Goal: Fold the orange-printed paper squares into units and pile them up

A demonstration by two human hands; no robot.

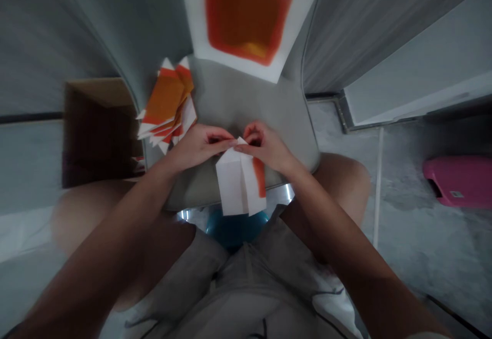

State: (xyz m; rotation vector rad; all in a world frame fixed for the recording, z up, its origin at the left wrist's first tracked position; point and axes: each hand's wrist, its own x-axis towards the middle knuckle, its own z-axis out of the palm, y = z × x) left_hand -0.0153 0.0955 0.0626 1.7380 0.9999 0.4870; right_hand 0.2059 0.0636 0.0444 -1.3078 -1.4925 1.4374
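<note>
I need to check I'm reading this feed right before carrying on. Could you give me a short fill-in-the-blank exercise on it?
1. On the paper pinched by the left hand and right hand, the orange patch lies nearer the ____ hand.
2. The pile lies nearer the ____ hand.
3. The large sheet has a ____ border around its red and orange middle.
4. The plastic item at far right is coloured ____.

Missing words: right; left; white; pink.
</note>
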